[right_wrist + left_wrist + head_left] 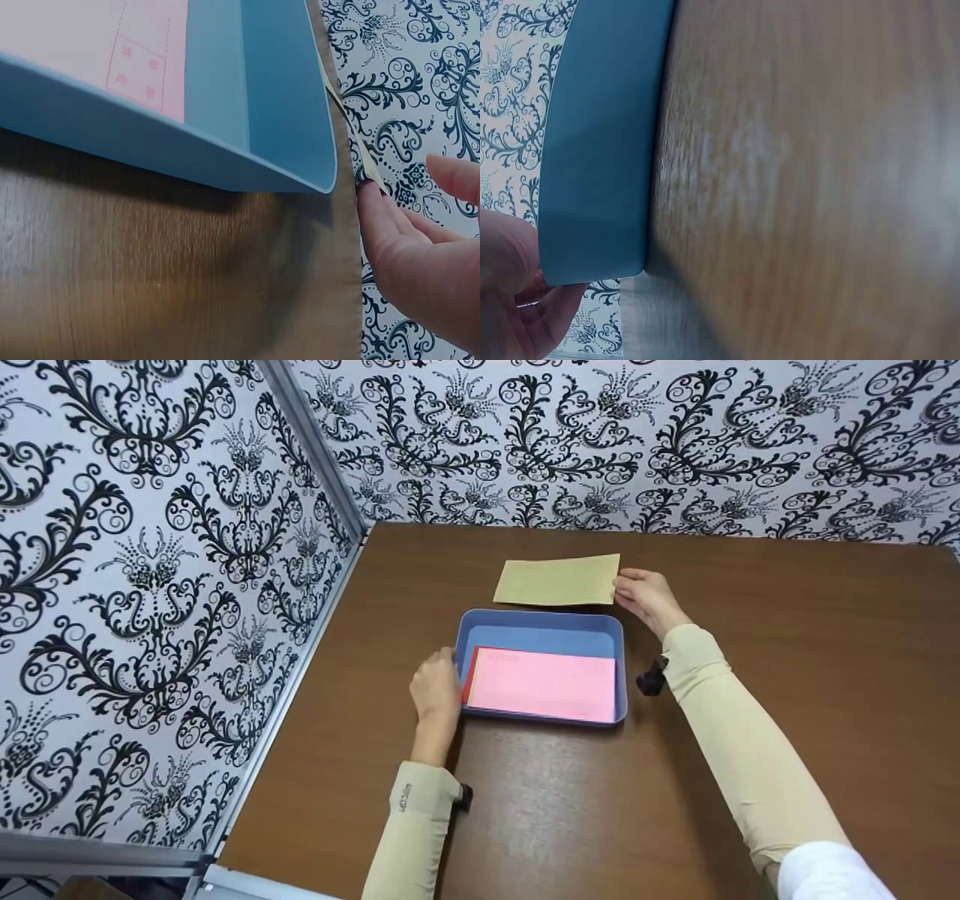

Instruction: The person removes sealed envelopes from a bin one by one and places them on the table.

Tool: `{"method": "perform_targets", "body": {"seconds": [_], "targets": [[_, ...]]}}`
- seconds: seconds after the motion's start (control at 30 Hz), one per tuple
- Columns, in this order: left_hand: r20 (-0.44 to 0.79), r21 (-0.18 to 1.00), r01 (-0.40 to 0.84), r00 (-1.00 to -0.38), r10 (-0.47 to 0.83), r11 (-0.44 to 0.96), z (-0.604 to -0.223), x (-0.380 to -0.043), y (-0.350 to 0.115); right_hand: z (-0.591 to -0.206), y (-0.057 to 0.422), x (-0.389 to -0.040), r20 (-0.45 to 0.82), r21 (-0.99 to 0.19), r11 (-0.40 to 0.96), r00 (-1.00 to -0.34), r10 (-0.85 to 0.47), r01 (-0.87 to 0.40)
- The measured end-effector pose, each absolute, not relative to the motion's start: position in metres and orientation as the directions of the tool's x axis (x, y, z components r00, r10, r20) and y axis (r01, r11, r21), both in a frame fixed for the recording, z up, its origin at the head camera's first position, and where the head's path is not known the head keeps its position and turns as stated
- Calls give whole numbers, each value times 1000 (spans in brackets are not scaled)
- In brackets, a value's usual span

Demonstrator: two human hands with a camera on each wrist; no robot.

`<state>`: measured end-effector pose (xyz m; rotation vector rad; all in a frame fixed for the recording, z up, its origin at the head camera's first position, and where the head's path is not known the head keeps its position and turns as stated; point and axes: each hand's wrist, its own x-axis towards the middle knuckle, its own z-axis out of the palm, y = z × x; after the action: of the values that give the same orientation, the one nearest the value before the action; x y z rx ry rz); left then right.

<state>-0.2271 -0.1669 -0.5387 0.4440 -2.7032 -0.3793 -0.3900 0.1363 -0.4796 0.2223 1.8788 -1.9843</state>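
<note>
A blue tray (540,617) holds a small stack, with a pink envelope (544,686) on top and a red edge (469,682) showing from beneath at the left. My left hand (437,684) holds the tray's left side; in the left wrist view its fingers (555,315) reach round the end of the tray's wall (600,150). Beyond the tray's far rim is a plain yellow envelope (559,581), slightly bent. By its right edge my right hand (649,596) grips it. The right wrist view shows the yellow envelope (367,161) edge-on at the fingertips.
The brown wooden table (810,660) extends to the right and toward me. A patterned wall (570,457) rises behind it, and a patterned side panel (150,585) stands along the left. Black wrist cameras (651,677) sit on both sleeves.
</note>
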Motion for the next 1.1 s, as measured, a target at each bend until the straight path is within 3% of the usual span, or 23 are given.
{"method": "perform_targets", "body": {"seconds": [0.43,1.1], "targets": [[294,343,-254,-885,-360,904,-535,-224,-167,-493,140,-393,-436,-896,23,-871,-229,443],[298,338,-253,-885,-358,906,-540,-229,-168,-497,141,-394,-458,-876,-58,-864,-210,478]]}}
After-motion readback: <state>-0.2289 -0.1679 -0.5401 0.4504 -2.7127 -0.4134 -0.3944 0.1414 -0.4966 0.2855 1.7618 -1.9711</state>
